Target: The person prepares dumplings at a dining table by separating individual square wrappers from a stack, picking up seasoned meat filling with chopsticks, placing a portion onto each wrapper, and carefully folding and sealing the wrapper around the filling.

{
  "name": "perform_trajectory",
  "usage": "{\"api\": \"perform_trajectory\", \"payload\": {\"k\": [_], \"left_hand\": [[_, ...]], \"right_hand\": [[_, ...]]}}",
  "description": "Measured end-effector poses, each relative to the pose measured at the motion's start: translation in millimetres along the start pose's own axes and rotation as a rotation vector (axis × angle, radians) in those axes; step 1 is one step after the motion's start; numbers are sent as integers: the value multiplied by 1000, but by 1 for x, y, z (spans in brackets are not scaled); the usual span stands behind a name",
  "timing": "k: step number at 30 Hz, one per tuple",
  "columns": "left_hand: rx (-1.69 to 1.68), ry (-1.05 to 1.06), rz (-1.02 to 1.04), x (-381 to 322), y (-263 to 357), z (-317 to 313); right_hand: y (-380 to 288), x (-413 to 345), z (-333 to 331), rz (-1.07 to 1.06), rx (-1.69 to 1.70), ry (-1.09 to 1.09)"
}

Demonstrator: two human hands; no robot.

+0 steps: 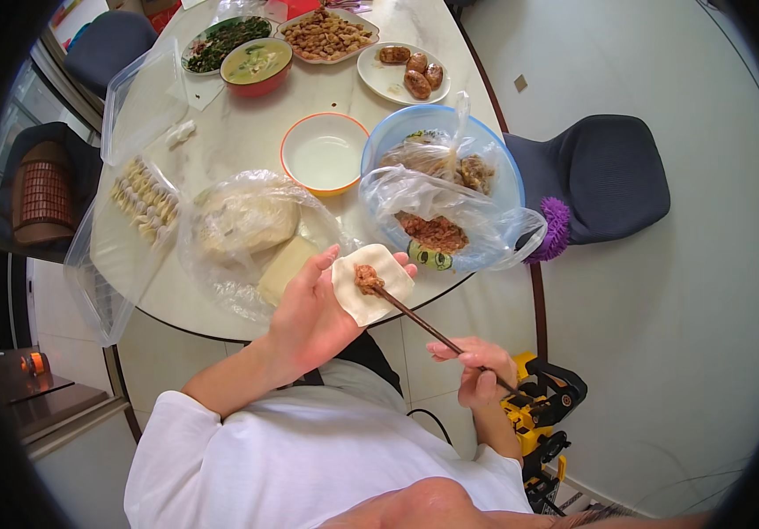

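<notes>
On the palm and fingers of my left hand (306, 321) lies a thin dough wrapper (389, 270), with a small lump of minced meat filling (367, 278) on it. My right hand (482, 370) grips dark wooden chopsticks (425, 324), whose tips touch the filling. Beyond the wrapper, a blue plastic basin (374, 218) holds clear bags with minced meat (435, 233) and other food. Left of it, a clear bag (247, 218) covers pale dough, beside a stack of wrappers (286, 268). Folded dumplings (146, 202) stand in rows in a clear plastic container (114, 291) at the left.
A white bowl with an orange rim (325, 153) holds clear liquid. Farther back stand a red bowl of soup (257, 86), a plate of greens (230, 43), a plate of fried pieces (328, 33) and a plate of sausages (386, 76). A dark chair (617, 178) is at the right.
</notes>
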State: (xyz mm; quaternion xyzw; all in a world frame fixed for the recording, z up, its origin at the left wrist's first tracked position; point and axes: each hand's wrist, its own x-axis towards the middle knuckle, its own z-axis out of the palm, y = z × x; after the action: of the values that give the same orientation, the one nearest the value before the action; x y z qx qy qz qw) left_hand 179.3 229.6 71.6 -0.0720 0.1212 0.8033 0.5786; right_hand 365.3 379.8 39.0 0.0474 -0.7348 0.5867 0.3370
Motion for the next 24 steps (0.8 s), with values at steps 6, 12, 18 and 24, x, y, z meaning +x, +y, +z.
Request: {"api": "perform_trajectory", "payload": {"k": [6, 12, 18, 24], "left_hand": [[-18, 12, 39, 0, 0, -4], [14, 17, 101, 2, 0, -6], [82, -43, 91, -1, -1, -13], [205, 163, 173, -15, 10, -11]], "right_hand": [[-14, 8, -14, -142, -111, -90], [-13, 5, -12, -160, 49, 73], [-24, 17, 0, 63, -14, 60], [-21, 42, -8, 102, -537, 236]]}}
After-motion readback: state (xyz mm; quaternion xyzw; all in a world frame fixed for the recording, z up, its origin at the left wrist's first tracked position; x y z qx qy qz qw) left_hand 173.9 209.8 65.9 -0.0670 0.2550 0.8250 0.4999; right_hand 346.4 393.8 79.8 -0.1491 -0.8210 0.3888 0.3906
